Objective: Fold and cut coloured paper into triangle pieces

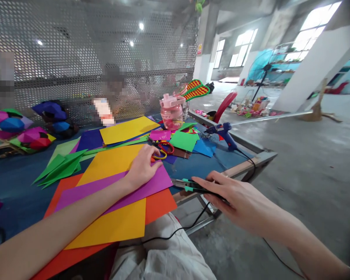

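My right hand (231, 194) is wrapped round a black and teal utility knife (189, 186). Its metal tip points left, close to the right corner of a purple paper sheet (160, 179). On that sheet rests my left hand (142, 165), fingers curled and thumb lowered; what lies under the fingertips is hidden. Scissors (167, 148) with red and yellow handles lie right beside those fingers. Orange-red paper (160, 206) and yellow paper (125, 221) spread below the purple sheet, overhanging the table's near edge.
A blue glue gun (226, 136) with a black cord sits at the table's right corner. Behind the papers stands a pink bottle (172, 111). Folded green paper (61, 167) and colourful paper shapes (32, 134) are at left. A perforated metal screen (84, 50) rises behind.
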A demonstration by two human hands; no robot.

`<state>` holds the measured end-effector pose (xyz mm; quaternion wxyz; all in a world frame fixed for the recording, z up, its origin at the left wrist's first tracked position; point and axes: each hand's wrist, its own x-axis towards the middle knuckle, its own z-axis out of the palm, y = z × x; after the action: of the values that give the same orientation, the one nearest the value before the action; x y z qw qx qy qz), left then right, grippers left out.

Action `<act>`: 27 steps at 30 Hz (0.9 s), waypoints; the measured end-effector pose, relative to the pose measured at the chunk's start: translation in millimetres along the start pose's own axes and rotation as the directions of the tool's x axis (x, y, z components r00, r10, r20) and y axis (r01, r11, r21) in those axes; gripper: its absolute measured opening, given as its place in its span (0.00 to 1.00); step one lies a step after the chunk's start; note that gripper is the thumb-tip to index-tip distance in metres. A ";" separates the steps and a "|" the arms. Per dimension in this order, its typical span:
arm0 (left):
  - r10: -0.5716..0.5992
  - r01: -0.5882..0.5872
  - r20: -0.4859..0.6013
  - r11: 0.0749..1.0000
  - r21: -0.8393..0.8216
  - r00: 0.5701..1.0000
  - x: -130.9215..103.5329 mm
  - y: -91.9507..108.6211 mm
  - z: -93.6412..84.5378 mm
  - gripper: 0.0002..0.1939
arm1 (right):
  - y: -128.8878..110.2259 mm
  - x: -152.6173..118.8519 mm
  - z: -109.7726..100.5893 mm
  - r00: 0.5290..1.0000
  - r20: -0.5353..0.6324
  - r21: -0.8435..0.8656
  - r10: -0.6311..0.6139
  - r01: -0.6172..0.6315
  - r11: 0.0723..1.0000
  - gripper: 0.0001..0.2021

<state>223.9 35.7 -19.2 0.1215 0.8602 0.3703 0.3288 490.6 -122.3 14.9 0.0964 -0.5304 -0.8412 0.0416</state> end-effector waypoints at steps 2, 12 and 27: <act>0.097 -0.096 0.074 0.995 -0.010 0.993 -2.1 3.8 -4.1 0.06 | 0.0 0.9 0.6 1.000 0.004 -0.027 -0.003 0.003 1.000 0.23; 0.340 -0.326 0.504 0.938 -0.120 0.794 -18.1 -7.3 -59.4 0.21 | -6.5 -1.0 0.7 1.000 -0.001 -0.047 -0.011 0.011 0.999 0.23; 0.182 -0.292 0.581 0.951 0.100 0.793 -55.2 -1.3 -57.5 0.28 | -16.4 4.7 3.8 0.999 -0.006 -0.045 -0.049 0.048 0.998 0.21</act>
<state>157.4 -4.9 -2.6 0.1031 0.9658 0.2351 0.0362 473.4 -125.1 14.7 0.0885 -0.5120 -0.8542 0.0188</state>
